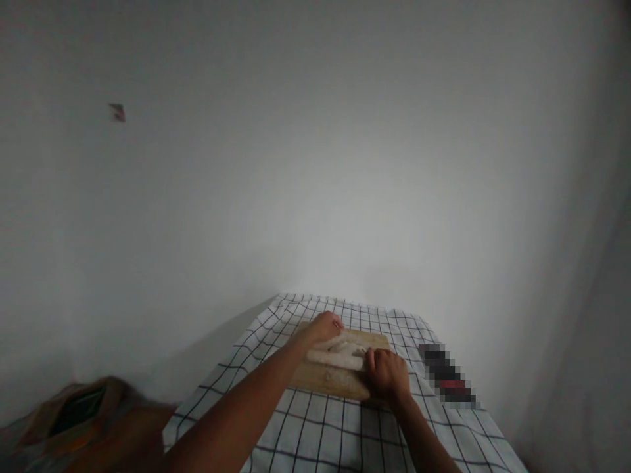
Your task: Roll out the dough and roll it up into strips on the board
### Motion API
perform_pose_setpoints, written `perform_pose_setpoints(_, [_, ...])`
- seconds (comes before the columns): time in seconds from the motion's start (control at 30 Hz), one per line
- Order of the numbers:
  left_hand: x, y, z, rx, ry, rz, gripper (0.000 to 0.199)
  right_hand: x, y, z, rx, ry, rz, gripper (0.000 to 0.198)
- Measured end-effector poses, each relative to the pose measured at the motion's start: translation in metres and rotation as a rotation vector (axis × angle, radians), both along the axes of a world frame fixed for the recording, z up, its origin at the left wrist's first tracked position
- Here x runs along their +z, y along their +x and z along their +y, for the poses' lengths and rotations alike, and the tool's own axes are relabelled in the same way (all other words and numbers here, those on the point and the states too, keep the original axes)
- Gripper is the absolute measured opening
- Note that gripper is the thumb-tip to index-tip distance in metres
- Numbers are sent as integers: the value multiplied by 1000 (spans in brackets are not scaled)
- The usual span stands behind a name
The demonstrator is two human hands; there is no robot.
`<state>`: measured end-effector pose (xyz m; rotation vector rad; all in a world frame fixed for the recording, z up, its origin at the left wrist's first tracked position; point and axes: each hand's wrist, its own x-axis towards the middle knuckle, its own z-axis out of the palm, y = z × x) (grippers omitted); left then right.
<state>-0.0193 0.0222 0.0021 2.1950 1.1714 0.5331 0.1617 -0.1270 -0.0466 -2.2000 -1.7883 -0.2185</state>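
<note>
A pale rolling pin lies across a wooden board. My right hand is closed around the pin's right end. Just beyond the pin, a flattened piece of whitish dough rests on the board. My left hand is over the far left part of the board, close to the dough, with its fingers curled closed. What those fingers hold, if anything, is hidden from view.
The board stands on a table covered with a white, black-checked cloth. A pixelated dark item lies near the table's right edge. Behind rises a plain wall. At lower left, a cardboard box sits beside the table.
</note>
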Motion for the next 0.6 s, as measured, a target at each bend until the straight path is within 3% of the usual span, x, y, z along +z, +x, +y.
perform_pose_setpoints(0.1, [-8, 13, -8, -211, -49, 149, 36, 0, 1, 0, 19, 25, -9, 60])
perform_pose_setpoints(0.23, [-7, 20, -8, -395, 116, 372, 65, -3, 3, 1, 52, 21, -26, 58])
perform_pose_setpoints(0.3, [-4, 19, -6, -448, 166, 432, 69, -4, 4, 1, 57, 25, -32, 58])
perform_pose_setpoints(0.43, [0, 13, -11, -447, 221, 398, 54, -4, 4, 2, 46, 22, -30, 59])
perform_pose_setpoints(0.6, [-5, 11, -20, -245, 275, 204, 45, -6, 5, 4, 36, 22, -25, 56])
